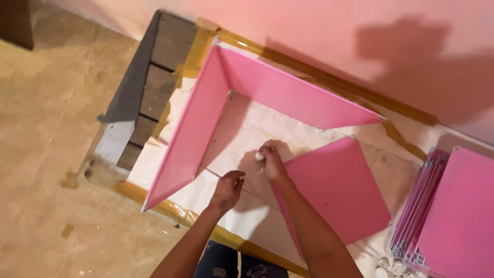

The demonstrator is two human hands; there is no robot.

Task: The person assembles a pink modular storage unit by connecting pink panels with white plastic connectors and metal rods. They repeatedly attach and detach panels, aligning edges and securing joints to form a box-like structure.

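Observation:
Two pink boards [206, 118] stand on edge on the floor, joined in an L at the far corner. A third pink board [339, 190] lies flat to the right, its edge under my wrist. My right hand [271, 162] pinches a small pale fitting [260, 156] at that flat board's near corner. My left hand [227, 188] hovers beside it with fingers curled and loosely apart, holding nothing, over the white sheet [247, 134] that the boards rest on.
A stack of several pink panels [453, 206] lies at the right. Small white fittings [388, 265] sit by its near edge. A grey slatted pallet [149, 87] lies at the left, and tan tape [329, 80] runs along the pink wall. Beige tiled floor [46, 128] spreads left.

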